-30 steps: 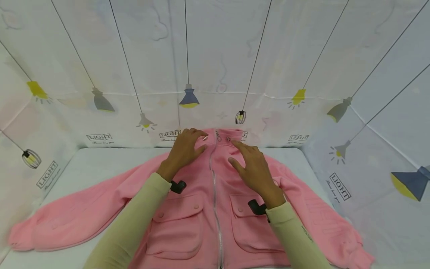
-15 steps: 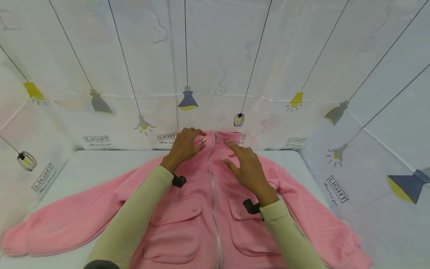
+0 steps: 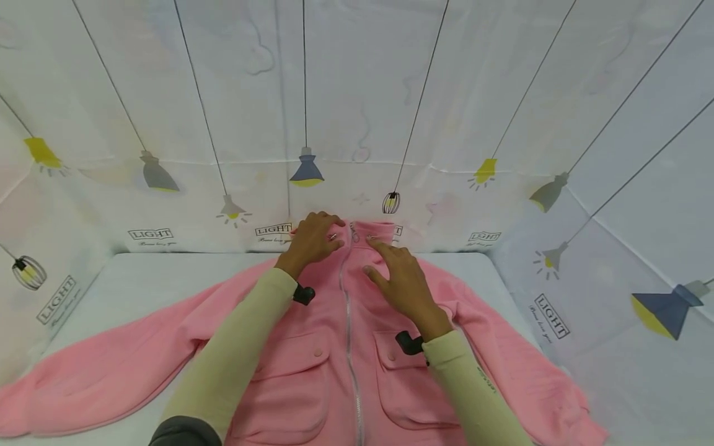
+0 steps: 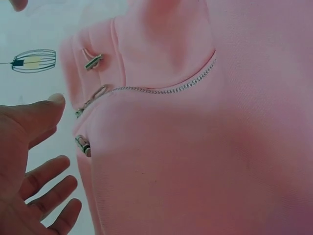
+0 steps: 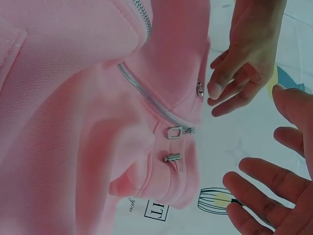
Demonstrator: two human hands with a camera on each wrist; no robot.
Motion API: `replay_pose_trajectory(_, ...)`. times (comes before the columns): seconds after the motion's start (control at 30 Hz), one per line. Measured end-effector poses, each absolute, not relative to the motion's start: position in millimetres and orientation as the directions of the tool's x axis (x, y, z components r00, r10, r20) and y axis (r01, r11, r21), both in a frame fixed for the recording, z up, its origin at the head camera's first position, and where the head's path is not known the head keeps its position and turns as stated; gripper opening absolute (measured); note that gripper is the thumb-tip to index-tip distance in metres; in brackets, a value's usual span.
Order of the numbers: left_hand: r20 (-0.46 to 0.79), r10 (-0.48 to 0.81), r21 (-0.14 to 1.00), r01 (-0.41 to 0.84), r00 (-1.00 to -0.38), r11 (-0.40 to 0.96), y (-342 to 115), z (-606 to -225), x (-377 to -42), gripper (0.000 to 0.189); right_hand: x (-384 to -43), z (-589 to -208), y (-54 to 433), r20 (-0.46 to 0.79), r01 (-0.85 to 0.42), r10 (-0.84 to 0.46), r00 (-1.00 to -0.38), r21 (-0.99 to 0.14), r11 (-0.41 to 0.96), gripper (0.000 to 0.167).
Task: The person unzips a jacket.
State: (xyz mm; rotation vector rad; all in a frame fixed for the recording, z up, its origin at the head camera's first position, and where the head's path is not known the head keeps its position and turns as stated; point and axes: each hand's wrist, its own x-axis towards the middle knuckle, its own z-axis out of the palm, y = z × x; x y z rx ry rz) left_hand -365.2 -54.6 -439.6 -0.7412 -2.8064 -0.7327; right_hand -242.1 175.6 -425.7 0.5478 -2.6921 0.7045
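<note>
A pink zip-up jacket (image 3: 362,297) lies spread front up, its collar at the back. My left hand (image 3: 312,241) hovers beside the collar's left half with relaxed fingers, near a small metal toggle (image 4: 83,145). On the other side, my right hand (image 3: 404,282) is held over the chest, its index fingertip overlapping the second metal toggle (image 5: 172,157) in the head view. In both wrist views the fingers stand apart from the cloth and hold nothing. Between the hands, the zip pull (image 5: 175,132) sits at the top of the closed silver zip (image 3: 348,322).
The jacket lies on a white table (image 3: 167,269). A white sheet (image 3: 357,111) printed with hanging lamps and "LIGHT" lettering rises behind and at both sides. Sleeves spread out left and right; two flap pockets (image 3: 292,384) show on the front.
The head view has turned slightly, so jacket and backdrop sit further left. My left hand has come slightly nearer the zip. My right hand keeps about the same place over the jacket.
</note>
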Motion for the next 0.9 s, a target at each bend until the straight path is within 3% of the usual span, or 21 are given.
replay_pose_trajectory(0.43,0.213,0.422,0.439,0.472,-0.881,0.765,-51,-442,-376,0.042,-243,-428,175,0.361,-0.423,-0.282,-0.889,-0.408,0.809,0.061)
replay_pose_trajectory(0.77,0.23,0.422,0.418,0.481,-0.877,0.771,-42,-440,-382,0.019,-242,-432,181,0.365,-0.419,-0.276,-0.889,-0.407,0.812,0.061)
replay_pose_trajectory(0.9,0.243,0.436,0.472,0.498,-0.867,0.727,-37,-442,-383,0.017,-241,-432,183,0.356,-0.411,-0.272,-0.894,-0.411,0.814,0.06)
